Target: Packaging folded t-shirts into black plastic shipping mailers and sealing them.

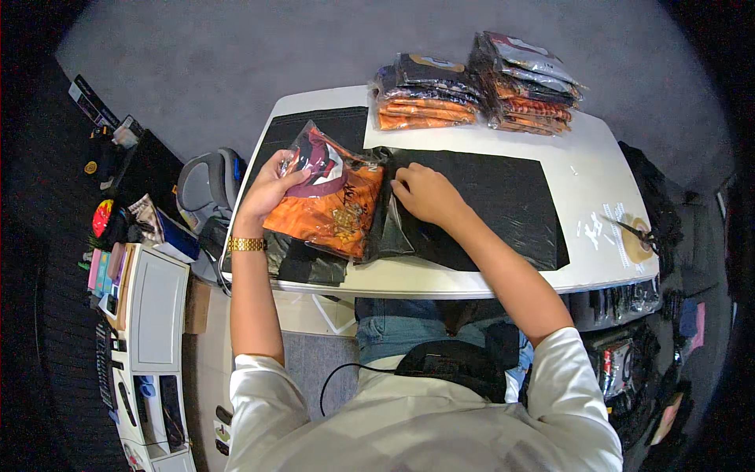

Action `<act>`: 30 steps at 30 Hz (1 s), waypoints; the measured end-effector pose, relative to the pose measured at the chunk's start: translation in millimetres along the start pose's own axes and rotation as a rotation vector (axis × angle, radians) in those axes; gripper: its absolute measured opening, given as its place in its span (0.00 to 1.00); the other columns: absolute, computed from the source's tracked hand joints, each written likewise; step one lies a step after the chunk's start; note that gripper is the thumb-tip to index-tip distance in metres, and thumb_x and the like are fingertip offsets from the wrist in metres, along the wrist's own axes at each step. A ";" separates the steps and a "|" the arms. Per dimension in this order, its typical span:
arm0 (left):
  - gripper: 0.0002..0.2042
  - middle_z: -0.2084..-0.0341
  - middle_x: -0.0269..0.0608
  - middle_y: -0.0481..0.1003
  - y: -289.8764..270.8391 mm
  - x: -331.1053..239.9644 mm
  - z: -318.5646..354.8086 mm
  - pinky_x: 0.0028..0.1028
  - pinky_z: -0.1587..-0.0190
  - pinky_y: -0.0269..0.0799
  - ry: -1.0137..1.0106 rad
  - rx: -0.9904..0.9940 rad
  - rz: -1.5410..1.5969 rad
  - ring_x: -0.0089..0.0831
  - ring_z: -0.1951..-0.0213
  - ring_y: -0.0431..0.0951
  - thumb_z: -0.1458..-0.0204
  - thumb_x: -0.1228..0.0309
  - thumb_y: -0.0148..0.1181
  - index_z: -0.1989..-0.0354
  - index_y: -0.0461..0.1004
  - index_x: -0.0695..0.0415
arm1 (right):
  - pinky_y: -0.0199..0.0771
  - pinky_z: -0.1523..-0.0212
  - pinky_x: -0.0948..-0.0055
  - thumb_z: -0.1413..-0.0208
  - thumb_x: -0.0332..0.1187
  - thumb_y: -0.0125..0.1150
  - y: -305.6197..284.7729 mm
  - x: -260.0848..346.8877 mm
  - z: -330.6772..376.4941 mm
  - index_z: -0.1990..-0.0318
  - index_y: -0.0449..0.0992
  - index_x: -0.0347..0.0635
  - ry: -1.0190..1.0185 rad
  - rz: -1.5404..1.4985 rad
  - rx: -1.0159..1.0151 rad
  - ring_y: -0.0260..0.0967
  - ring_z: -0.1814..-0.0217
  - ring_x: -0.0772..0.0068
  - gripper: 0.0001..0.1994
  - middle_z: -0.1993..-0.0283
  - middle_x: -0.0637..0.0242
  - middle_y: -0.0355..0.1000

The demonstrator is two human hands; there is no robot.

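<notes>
My left hand grips the left edge of a folded orange shirt in a clear plastic sleeve, thumb on top. The shirt has a maroon collar and dark printed markings. Its right side meets the raised edge of a black plastic bag; I cannot tell whether any of it lies inside. My right hand is closed at that edge, fingers curled and pinching the black plastic. More flat black bags spread under and to the right of my right hand, and others lie behind the shirt at the left.
Two stacks of bagged folded clothes, one beside a taller one, stand at the far edge of the white table. Scissors and white paper scraps lie at the right. A grey chair and white cabinet stand left.
</notes>
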State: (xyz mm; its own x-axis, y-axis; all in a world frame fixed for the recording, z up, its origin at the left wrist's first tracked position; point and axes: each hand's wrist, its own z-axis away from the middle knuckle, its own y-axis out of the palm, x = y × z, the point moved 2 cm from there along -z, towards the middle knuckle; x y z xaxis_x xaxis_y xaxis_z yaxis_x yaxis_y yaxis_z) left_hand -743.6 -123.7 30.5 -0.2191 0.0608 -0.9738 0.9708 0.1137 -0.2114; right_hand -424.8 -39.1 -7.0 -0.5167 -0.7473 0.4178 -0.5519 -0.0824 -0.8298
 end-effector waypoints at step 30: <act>0.20 0.49 0.37 0.81 9.8 0.4 -4.2 0.28 0.42 0.75 0.045 -0.098 0.146 0.24 0.49 0.80 0.37 0.71 0.70 0.40 0.73 0.62 | 0.77 0.63 0.58 0.51 0.25 0.66 -2.4 4.8 -28.2 0.59 0.78 0.34 0.183 -0.201 -0.227 0.77 0.70 0.53 0.11 0.75 0.56 0.74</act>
State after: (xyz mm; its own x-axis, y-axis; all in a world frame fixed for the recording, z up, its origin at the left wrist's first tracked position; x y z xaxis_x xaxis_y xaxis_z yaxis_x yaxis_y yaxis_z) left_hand -734.6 -118.4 28.4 -0.0825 0.1283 -0.9883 0.9790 0.1962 -0.0562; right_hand -444.3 -24.0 7.4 -0.4808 -0.5986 0.6407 -0.7752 -0.0512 -0.6296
